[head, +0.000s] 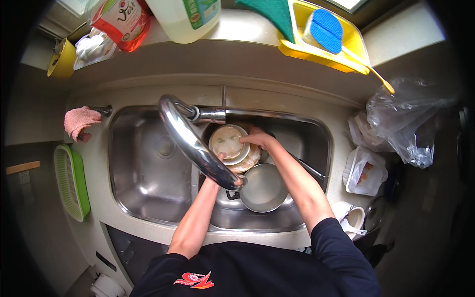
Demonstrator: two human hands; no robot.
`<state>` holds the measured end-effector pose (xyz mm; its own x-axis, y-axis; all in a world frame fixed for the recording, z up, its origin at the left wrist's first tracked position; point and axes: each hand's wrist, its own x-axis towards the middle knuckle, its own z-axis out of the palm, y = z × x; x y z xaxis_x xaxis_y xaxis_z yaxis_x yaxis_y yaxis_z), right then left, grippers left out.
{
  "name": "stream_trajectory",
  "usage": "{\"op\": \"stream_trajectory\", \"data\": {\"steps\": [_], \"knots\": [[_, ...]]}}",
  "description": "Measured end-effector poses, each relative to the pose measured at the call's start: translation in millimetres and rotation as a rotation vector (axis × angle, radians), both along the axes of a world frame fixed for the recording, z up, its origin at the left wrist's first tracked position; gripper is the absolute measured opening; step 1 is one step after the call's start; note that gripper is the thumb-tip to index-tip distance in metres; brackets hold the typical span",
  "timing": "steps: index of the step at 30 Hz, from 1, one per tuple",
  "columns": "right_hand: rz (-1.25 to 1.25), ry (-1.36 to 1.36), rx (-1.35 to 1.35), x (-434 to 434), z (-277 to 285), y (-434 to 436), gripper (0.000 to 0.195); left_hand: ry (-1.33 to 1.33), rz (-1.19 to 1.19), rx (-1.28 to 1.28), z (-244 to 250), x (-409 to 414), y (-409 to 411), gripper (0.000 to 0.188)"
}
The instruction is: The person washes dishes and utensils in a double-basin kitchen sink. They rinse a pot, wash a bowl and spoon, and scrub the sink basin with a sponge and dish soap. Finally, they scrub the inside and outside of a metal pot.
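Observation:
In the right basin of a steel double sink [148,189], a round metal bowl [237,160] contains cloudy liquid and a few dark bits. My right hand [261,138] grips its far right rim, thumb over the edge. On the near left of that bowl lies the thumb of my left hand [221,157]; the curved faucet [196,148] hides most of this hand. Below the bowl shows a wider dish [250,159] with pale residue. Closer to me sits a metal pot [264,189] holding cloudy water, its dark handle pointing left.
The faucet arches over the divider. A dark rod-like handle [310,167] leans along the right basin. On the right counter are a plastic tray [365,170] and white cups [352,219]. Detergent bottles [124,22] and a yellow tray [315,55] with sponges line the ledge.

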<state>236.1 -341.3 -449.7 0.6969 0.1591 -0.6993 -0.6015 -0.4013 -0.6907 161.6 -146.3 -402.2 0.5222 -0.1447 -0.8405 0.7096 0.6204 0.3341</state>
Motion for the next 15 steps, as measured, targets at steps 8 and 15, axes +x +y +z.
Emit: {"op": "stream_trajectory", "data": {"steps": [8, 15], "knots": [[-0.039, 0.065, -0.141, 0.3, -7.1, 7.1, 0.097, -0.054, -0.096, -0.04, 2.4, 4.4, 4.2, 0.06], [0.046, -0.205, -0.482, -14.9, 34.2, 13.8, 0.101, 0.094, -0.419, 0.311, -63.9, -26.2, 15.0, 0.077]]}}
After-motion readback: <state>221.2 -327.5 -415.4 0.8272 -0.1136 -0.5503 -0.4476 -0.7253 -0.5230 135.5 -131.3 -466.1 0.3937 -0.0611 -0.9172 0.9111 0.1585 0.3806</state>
